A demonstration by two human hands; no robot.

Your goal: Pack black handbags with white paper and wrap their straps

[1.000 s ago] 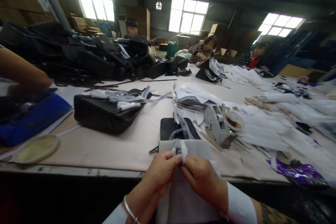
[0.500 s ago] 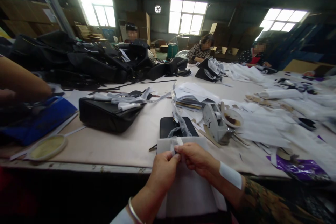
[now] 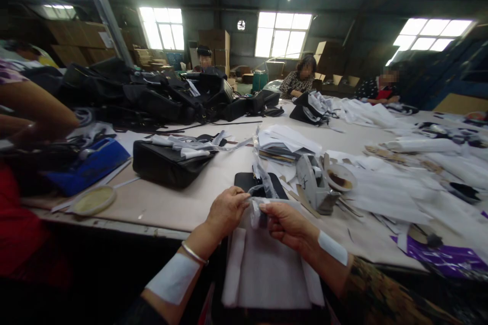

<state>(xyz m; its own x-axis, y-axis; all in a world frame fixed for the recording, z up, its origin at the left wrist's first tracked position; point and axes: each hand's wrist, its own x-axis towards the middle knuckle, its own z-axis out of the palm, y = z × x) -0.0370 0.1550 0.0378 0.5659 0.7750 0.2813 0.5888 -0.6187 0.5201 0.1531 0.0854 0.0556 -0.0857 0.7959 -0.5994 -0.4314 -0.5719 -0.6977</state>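
Note:
A black bag [image 3: 244, 181] lies at the table's front edge, mostly under a white foam sheet [image 3: 272, 269] that hangs toward me. A strip of clear plastic film [image 3: 256, 213] wraps what looks like the bag's strap and runs up over the bag. My left hand [image 3: 227, 209] pinches the film's left side, fingertips together. From the right, my right hand [image 3: 287, 224] pinches the same film between thumb and index finger. The two hands are a small gap apart, with film stretched between them.
Right of the bag stands a grey tape dispenser [image 3: 314, 185], with papers [image 3: 285, 139] behind it. To the left are another black bag [image 3: 171, 165], a tape roll [image 3: 93, 200] and a blue dispenser [image 3: 91, 165], near a co-worker's arm [image 3: 41, 106]. White foam sheets [image 3: 381, 188] cover the right side.
My hands have drawn apart; the left one has shifted left and slightly up, and more film shows between them. The view has swung a little left and up.

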